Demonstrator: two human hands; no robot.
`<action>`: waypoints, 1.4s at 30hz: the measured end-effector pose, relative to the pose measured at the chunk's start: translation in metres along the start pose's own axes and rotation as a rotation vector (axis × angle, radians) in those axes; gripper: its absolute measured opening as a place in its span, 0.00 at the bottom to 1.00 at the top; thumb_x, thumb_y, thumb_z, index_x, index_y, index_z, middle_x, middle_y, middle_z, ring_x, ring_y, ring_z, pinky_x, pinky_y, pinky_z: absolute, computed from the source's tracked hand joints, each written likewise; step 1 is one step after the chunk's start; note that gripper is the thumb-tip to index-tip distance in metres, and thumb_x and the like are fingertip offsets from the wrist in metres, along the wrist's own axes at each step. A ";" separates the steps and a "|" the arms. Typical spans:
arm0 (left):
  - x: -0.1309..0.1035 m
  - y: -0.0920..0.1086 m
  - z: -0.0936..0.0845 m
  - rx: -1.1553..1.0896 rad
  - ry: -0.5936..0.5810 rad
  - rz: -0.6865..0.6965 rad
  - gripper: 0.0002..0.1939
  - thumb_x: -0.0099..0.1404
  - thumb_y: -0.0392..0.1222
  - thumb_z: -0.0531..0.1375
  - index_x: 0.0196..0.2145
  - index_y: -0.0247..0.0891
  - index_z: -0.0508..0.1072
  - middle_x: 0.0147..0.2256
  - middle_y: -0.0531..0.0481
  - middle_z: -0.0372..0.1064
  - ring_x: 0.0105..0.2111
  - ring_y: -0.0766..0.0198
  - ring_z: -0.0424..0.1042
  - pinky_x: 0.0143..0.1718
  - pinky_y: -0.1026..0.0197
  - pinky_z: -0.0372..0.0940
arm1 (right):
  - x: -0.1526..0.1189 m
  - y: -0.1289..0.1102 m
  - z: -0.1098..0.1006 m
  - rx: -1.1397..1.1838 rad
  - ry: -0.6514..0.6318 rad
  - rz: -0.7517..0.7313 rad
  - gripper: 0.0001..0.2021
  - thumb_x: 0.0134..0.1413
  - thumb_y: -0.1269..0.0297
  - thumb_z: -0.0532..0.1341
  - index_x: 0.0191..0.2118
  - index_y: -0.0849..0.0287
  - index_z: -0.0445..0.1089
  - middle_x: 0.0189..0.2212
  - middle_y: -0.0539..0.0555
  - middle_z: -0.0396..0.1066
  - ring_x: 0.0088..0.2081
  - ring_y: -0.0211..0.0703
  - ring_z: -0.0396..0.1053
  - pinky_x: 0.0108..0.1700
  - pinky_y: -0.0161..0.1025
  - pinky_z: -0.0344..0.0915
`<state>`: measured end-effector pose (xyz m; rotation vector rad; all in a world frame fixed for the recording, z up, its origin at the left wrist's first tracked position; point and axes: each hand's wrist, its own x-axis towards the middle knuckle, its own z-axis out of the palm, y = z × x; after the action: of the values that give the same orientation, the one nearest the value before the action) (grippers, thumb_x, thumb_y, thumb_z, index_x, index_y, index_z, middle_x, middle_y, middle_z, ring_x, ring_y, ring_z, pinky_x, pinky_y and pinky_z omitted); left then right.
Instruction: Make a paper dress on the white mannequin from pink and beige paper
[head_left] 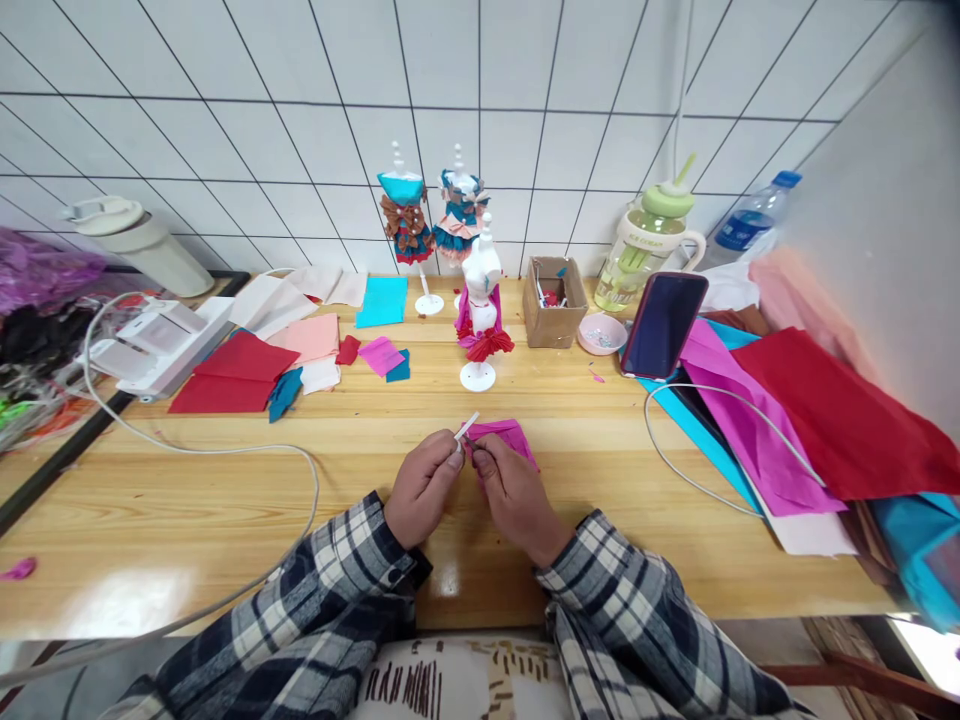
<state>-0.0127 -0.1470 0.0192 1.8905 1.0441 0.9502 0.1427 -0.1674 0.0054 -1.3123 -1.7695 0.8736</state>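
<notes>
My left hand is closed, pinching a narrow white strip that sticks up past the fingertips. My right hand is closed too, its thumb and finger against a small dark thing at the strip's lower end, too small to make out. A folded magenta cloth lies under and behind the right hand. Just beyond the hands stands a small white mannequin on a round base, with magenta cloth and a red ruffle around it. Two more dressed mannequins, one with a turquoise top and one in teal and peach, stand behind it.
A cardboard box, pink bowl, phone and drink jug stand at the back right. Coloured cloth is piled at right. Cloth pieces, a white device and a long cable occupy the left.
</notes>
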 end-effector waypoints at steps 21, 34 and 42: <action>0.004 0.005 0.000 0.186 -0.020 0.084 0.14 0.70 0.38 0.47 0.25 0.39 0.59 0.27 0.51 0.58 0.31 0.63 0.61 0.34 0.60 0.58 | -0.001 0.001 0.004 0.256 -0.028 0.041 0.12 0.68 0.57 0.46 0.39 0.54 0.63 0.32 0.50 0.68 0.34 0.41 0.65 0.37 0.39 0.59; 0.004 -0.001 -0.001 0.166 0.034 -0.035 0.17 0.72 0.43 0.46 0.25 0.39 0.60 0.27 0.52 0.57 0.31 0.63 0.60 0.35 0.60 0.57 | 0.001 0.003 0.001 0.380 0.106 0.145 0.14 0.67 0.54 0.48 0.39 0.55 0.66 0.31 0.49 0.66 0.34 0.40 0.64 0.38 0.38 0.62; 0.000 -0.003 0.004 0.155 0.044 -0.014 0.33 0.66 0.47 0.58 0.65 0.38 0.53 0.43 0.46 0.67 0.35 0.63 0.62 0.38 0.59 0.62 | 0.006 0.003 -0.004 0.371 0.176 0.099 0.11 0.61 0.57 0.57 0.37 0.55 0.75 0.35 0.53 0.73 0.41 0.44 0.69 0.46 0.43 0.66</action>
<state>-0.0103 -0.1465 0.0152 1.9926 1.1856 0.9302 0.1460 -0.1602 0.0060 -1.1970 -1.3390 1.0491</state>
